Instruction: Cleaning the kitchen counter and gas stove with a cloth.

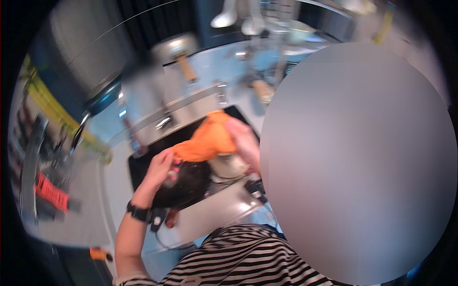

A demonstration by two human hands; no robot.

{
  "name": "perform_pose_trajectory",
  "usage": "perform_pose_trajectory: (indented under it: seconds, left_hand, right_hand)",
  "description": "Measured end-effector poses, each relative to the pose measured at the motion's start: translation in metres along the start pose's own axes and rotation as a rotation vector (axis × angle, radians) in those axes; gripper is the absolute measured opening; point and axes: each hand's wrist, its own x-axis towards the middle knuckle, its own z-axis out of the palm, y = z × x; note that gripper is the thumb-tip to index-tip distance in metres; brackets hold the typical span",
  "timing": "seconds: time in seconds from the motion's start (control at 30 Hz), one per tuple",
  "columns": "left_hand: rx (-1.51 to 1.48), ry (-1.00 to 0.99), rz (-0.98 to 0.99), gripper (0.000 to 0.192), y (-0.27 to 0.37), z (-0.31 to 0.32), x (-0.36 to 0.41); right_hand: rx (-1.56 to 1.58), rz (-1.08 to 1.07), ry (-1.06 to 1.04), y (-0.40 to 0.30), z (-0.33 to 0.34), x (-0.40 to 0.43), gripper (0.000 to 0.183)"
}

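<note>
An orange cloth (205, 139) is stretched between my two hands. My left hand (161, 169) pinches its left end with the fingertips, and a black wristband sits at that wrist. My right hand (245, 141) grips the other end, its forearm hidden by a large blurred oval. Below the cloth lies a black rectangular recess or panel (186, 186), probably a sink. A cream-coloured object (229, 166) rests there under my right hand, too blurred to name exactly.
Behind stands a pan with a wooden handle (186, 68). A bottle (136, 143) is beside the black area's left corner. White ladles (225, 18) hang above. To the left are a red plastic item (52, 193) and a yellow strip (53, 96). The blurred oval covers the right side.
</note>
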Motion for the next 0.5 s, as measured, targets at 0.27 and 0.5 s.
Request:
perform_pose_trajectory:
  seconds: [0.27, 0.5]
  left_hand:
    - [-0.983, -0.638, 0.005, 0.053, 0.036, 0.196, -0.022]
    - [-0.877, -0.804, -0.167, 0.037, 0.023, 0.403, -0.086]
  right_hand:
    - [0.826, 0.255, 0.088, -0.035, -0.011, -0.129, 0.037]
    - [-0.519, 0.251, 0.714, -0.072, -0.142, -0.287, 0.038]
